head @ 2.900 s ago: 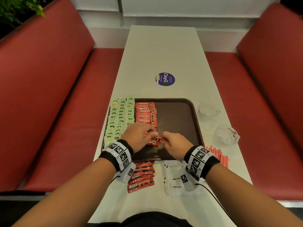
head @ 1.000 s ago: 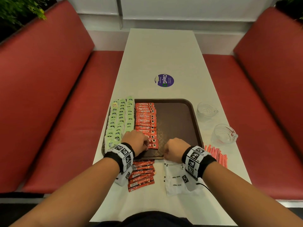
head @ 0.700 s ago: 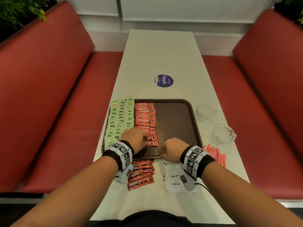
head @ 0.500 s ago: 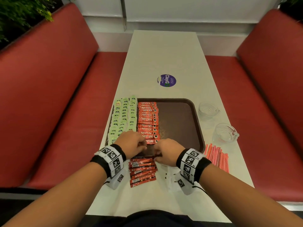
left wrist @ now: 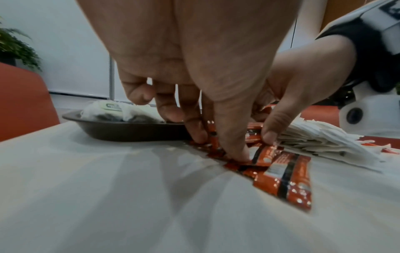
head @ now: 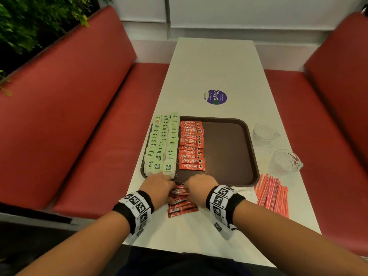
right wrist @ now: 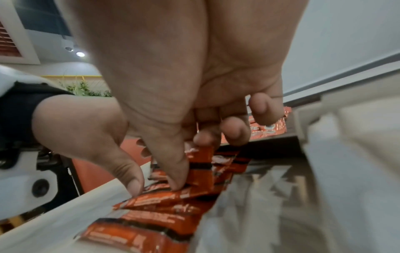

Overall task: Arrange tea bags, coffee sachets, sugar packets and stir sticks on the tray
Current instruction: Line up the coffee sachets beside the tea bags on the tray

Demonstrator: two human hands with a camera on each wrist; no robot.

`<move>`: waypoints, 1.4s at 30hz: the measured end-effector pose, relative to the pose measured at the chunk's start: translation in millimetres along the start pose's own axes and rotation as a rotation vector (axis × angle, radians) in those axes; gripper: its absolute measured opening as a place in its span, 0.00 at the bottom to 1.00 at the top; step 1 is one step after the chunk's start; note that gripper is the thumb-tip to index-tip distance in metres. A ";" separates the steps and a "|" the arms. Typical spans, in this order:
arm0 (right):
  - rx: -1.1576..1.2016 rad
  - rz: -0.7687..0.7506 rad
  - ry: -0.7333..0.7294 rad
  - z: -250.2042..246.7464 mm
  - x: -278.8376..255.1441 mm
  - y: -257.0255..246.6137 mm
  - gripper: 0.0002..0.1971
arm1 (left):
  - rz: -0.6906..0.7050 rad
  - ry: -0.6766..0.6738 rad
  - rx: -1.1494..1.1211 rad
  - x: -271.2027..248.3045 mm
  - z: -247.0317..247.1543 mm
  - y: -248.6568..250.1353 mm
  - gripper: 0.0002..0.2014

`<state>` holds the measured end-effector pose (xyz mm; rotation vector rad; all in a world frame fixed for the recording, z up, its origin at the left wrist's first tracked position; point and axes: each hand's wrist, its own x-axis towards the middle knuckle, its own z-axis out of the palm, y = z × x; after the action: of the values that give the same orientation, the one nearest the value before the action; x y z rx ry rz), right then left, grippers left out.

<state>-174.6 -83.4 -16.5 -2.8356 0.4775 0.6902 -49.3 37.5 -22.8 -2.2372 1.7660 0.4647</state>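
Note:
A brown tray [head: 229, 152] holds rows of green tea bags [head: 163, 144] on its left side and a column of red coffee sachets [head: 191, 144] beside them. A loose pile of coffee sachets [head: 182, 206] lies on the table just in front of the tray. Both hands are down on this pile. My left hand [left wrist: 216, 147] pinches a sachet [left wrist: 268, 159] at its left end between thumb and fingers. My right hand [right wrist: 192, 162] pinches a sachet [right wrist: 201, 171] at the right end. White sugar packets [left wrist: 324, 142] lie under my right wrist. Red stir sticks [head: 272, 194] lie to the right.
Two clear glass cups [head: 264, 132] [head: 286, 160] stand on the table right of the tray. A purple round sticker [head: 215, 97] is farther along the white table [head: 215, 66]. Red bench seats run along both sides. The tray's right half is bare.
Both hands have drawn back from the tray's near end to the loose sachet pile on the table. The last sachet they handled now lies at the near end of the column.

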 end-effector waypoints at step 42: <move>0.431 0.006 0.132 -25.7 -15.2 60.4 0.09 | 0.051 0.098 -0.492 32.1 -32.7 -20.5 0.08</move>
<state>-197.8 -142.2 7.1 -2.4790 0.5764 0.3480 -19.5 0.9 -5.7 -2.5734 1.9256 0.9001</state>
